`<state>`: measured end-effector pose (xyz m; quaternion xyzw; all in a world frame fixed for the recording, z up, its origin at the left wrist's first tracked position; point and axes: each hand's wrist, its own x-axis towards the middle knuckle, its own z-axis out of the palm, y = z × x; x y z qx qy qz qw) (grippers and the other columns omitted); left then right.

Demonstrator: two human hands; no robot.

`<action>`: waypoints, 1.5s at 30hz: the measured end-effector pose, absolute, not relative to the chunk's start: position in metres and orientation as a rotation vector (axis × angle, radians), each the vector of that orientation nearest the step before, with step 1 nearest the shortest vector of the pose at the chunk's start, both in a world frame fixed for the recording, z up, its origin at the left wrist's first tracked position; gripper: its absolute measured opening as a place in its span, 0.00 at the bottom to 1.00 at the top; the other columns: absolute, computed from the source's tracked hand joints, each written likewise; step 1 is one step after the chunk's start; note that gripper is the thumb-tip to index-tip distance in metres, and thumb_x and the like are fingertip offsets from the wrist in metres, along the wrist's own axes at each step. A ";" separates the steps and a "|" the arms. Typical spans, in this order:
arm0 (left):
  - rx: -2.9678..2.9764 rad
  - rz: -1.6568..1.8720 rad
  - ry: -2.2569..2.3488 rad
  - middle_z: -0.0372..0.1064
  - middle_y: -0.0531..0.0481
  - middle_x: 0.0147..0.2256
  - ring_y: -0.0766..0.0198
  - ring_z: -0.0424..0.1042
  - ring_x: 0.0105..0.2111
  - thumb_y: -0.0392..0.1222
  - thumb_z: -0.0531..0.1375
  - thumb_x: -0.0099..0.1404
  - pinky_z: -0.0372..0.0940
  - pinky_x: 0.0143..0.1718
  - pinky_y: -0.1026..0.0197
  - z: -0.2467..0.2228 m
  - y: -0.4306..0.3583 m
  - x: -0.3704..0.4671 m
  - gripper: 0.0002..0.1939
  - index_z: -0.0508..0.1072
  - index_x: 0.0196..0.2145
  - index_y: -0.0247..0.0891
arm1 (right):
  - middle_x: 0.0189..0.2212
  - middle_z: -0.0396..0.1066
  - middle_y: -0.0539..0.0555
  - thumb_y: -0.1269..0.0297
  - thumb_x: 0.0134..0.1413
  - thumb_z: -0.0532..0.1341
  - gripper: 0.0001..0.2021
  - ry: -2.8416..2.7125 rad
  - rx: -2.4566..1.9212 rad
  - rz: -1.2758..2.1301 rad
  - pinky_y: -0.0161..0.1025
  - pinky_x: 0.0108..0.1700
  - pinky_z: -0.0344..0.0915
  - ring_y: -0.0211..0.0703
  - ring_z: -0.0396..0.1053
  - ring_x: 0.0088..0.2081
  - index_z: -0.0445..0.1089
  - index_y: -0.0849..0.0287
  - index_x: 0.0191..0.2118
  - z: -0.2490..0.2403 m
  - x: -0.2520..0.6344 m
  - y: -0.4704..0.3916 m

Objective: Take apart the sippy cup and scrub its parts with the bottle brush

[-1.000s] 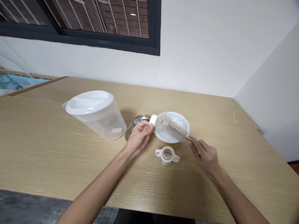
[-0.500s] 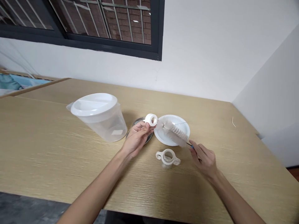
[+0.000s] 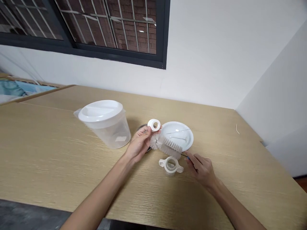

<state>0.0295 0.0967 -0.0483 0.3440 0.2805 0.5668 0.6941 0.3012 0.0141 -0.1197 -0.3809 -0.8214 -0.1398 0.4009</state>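
Pinched in the fingers of my left hand [image 3: 139, 142] is a white bottle collar ring [image 3: 154, 125], its round opening facing me. My right hand [image 3: 201, 168] grips the handle end of a bottle brush [image 3: 170, 147]. The brush's pale bristles point left, and the tip is just below the ring near my left fingers. A small baby bottle with two side handles [image 3: 171, 164] stands on the table under the brush. Behind the brush lies a white plate [image 3: 188, 140] with thin pieces on it. A round metal dish [image 3: 141, 127] is mostly hidden by my left hand.
A lidded translucent pitcher [image 3: 107, 131] stands to the left on the wooden table [image 3: 59, 153]. A short pale strip [image 3: 237, 128] lies at the far right. A white wall [image 3: 203, 64] and a barred window [image 3: 120, 28] close off the back.
The brush has moved left and down, its tip now below the ring. The ring has turned so its opening faces me more. My view has shifted slightly.
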 end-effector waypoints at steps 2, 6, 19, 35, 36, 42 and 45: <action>0.757 1.262 0.631 0.79 0.37 0.46 0.57 0.78 0.43 0.51 0.75 0.54 0.72 0.46 0.59 -0.048 0.097 0.030 0.23 0.78 0.39 0.32 | 0.28 0.73 0.51 0.72 0.69 0.58 0.15 -2.075 -0.959 -0.347 0.33 0.28 0.58 0.33 0.67 0.26 0.69 0.67 0.58 -0.119 0.301 0.014; 0.744 1.244 0.637 0.79 0.40 0.44 0.60 0.78 0.39 0.50 0.76 0.52 0.72 0.40 0.63 -0.050 0.097 0.031 0.24 0.79 0.41 0.32 | 0.27 0.72 0.50 0.72 0.69 0.58 0.15 -2.063 -0.952 -0.341 0.33 0.27 0.58 0.33 0.67 0.25 0.69 0.65 0.58 -0.120 0.301 0.015; 0.760 1.270 0.610 0.77 0.46 0.38 0.65 0.74 0.34 0.52 0.76 0.52 0.71 0.39 0.63 -0.056 0.099 0.039 0.23 0.78 0.38 0.33 | 0.29 0.73 0.51 0.73 0.67 0.58 0.16 -1.998 -0.915 -0.314 0.32 0.27 0.59 0.32 0.66 0.24 0.68 0.64 0.58 -0.119 0.303 0.014; 0.889 1.269 0.677 0.74 0.50 0.32 0.68 0.73 0.35 0.48 0.77 0.51 0.65 0.39 0.67 -0.058 0.097 0.032 0.20 0.72 0.27 0.35 | 0.28 0.71 0.50 0.74 0.67 0.57 0.15 -1.897 -0.984 -0.314 0.30 0.26 0.60 0.31 0.63 0.23 0.69 0.63 0.57 -0.114 0.313 0.017; 0.930 1.253 0.659 0.73 0.50 0.30 0.68 0.72 0.33 0.48 0.77 0.52 0.65 0.39 0.66 -0.058 0.097 0.032 0.20 0.71 0.26 0.35 | 0.26 0.69 0.49 0.74 0.67 0.57 0.15 -1.924 -0.970 -0.321 0.31 0.25 0.58 0.31 0.62 0.22 0.69 0.63 0.57 -0.114 0.314 0.017; 1.068 1.187 0.699 0.76 0.47 0.32 0.66 0.72 0.35 0.50 0.75 0.54 0.63 0.40 0.65 -0.059 0.094 0.031 0.19 0.73 0.26 0.35 | 0.29 0.71 0.51 0.74 0.66 0.60 0.15 -1.866 -1.080 -0.390 0.31 0.28 0.60 0.31 0.64 0.24 0.70 0.64 0.56 -0.114 0.325 0.022; 1.095 1.186 0.709 0.76 0.48 0.31 0.66 0.73 0.34 0.49 0.75 0.54 0.64 0.41 0.65 -0.061 0.095 0.031 0.18 0.74 0.28 0.35 | 0.29 0.71 0.51 0.74 0.65 0.61 0.14 -1.851 -1.071 -0.376 0.31 0.27 0.59 0.30 0.63 0.23 0.71 0.64 0.55 -0.112 0.328 0.020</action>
